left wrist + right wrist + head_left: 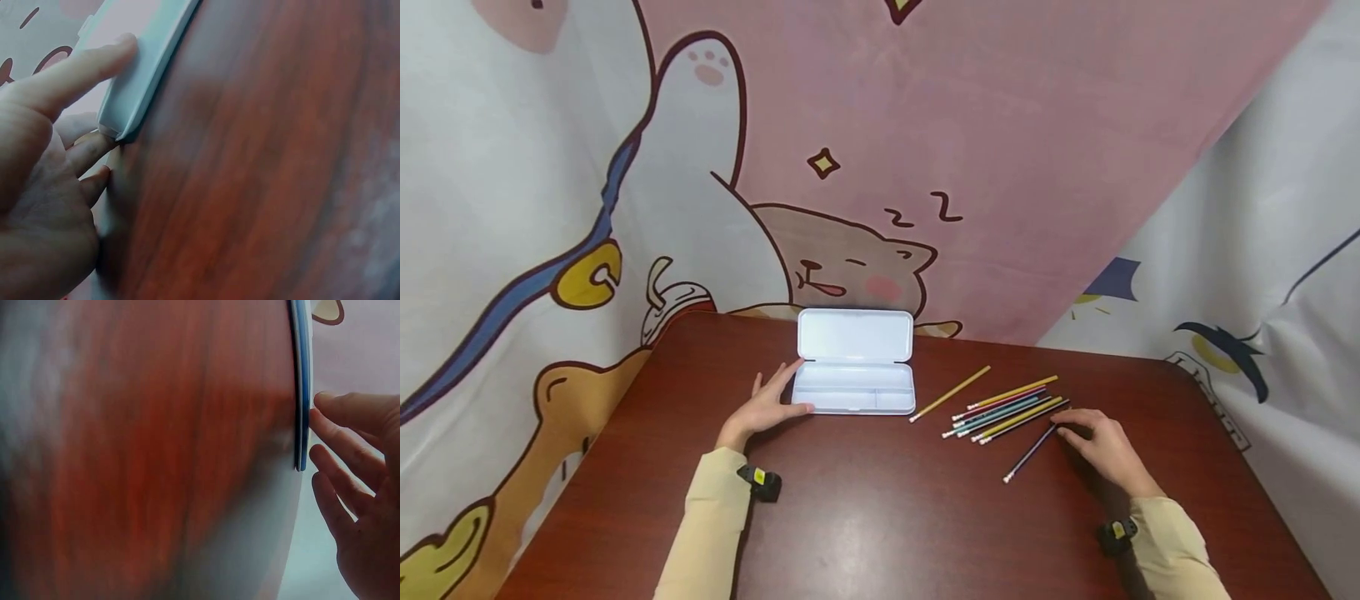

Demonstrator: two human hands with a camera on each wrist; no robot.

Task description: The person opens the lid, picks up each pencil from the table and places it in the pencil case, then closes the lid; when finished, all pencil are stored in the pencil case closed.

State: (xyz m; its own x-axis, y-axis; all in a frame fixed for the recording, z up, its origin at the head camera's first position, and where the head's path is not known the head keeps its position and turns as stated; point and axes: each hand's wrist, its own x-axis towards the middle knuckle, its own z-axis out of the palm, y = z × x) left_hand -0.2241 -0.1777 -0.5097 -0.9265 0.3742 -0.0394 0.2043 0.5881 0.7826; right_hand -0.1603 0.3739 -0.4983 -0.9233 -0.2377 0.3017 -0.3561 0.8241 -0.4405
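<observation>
An open white pencil case stands on the table with its lid raised at the back. My left hand holds the case's left end, its thumb over the front corner and its fingers at the side. In the left wrist view the thumb rests on the case's edge. On the right, my right hand pinches a dark pencil near its far end with thumb and forefinger. The right wrist view shows the fingertips at that pencil's side, the other fingers spread.
Several pencils in yellow, red, teal and black lie in a loose bundle between case and right hand. A single yellow pencil lies apart, beside the case. Behind the brown table hangs a cartoon-printed cloth.
</observation>
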